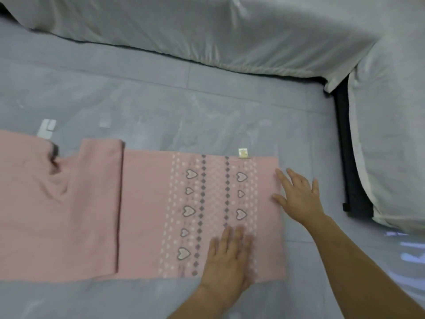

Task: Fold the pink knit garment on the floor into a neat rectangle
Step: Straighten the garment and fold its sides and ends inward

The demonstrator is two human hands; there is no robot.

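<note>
Nearest, left hand [226, 259] pressed flat on pink knit garment [142, 215], fingers together and extended, gripping nothing. Right hand [299, 194] at garment's right edge, fingers spread wide, palm down, fingertips touching the hem. Garment laid flat on grey tiled floor [161, 100], heart-patterned band upward, white-sheeted mattress [207, 31] beyond.

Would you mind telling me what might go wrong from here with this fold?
The rumpled patch at the pink garment's far left may get folded in as a lump. The right hand sits only at the right edge, so that edge could slide askew. The small tag may stay sticking out.
</note>
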